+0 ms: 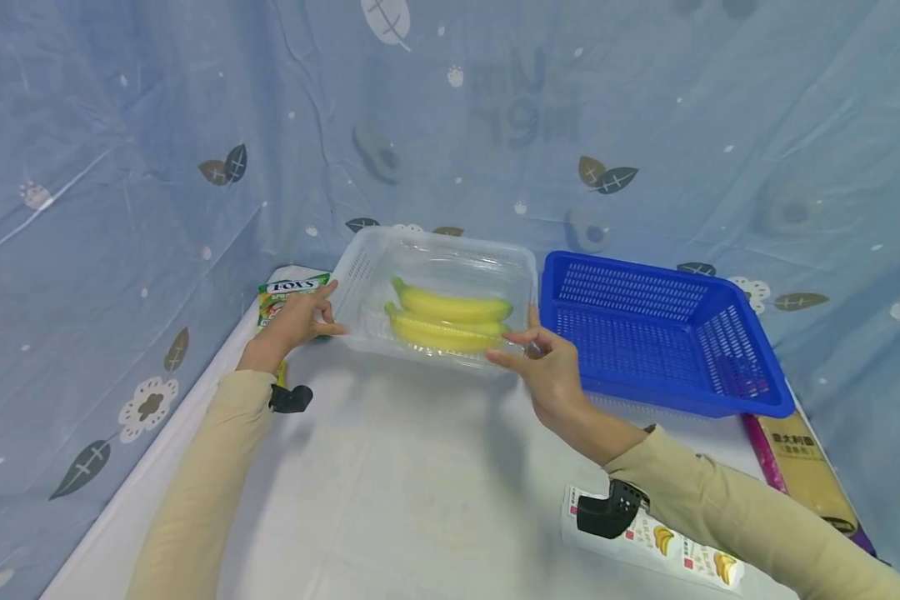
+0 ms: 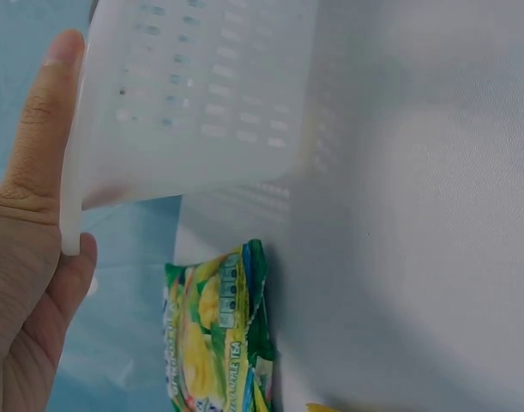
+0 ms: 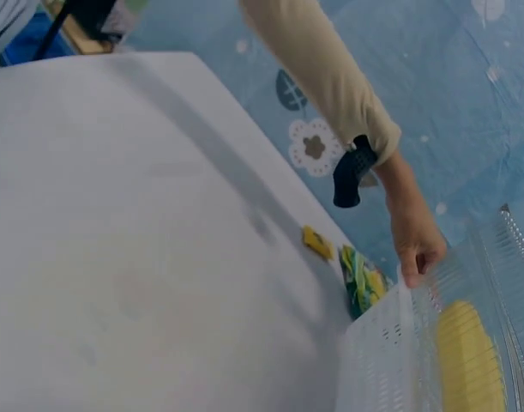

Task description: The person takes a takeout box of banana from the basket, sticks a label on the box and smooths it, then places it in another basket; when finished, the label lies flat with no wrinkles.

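Note:
A white plastic basket (image 1: 356, 271) is held up by both hands, its underside above the white table in the left wrist view. Inside it lies a clear plastic box (image 1: 465, 260) with two yellow bananas (image 1: 453, 307). My left hand (image 1: 294, 325) pinches the basket's left rim; in the left wrist view the fingers (image 2: 40, 137) lie along the outside of the rim, with the thumb below. My right hand (image 1: 553, 373) grips the right front corner, thumb and fingers by the edge of the clear box. In the right wrist view only a bit of that hand shows.
A blue basket (image 1: 667, 396) stands to the right. Behind my left hand lies a green FOX'S candy bag (image 1: 270, 307), with a small yellow item (image 3: 316, 243) nearby. A white banana-print packet (image 1: 660, 537) and a tan package (image 1: 806, 467) lie at the right. Patterned curtains border the table.

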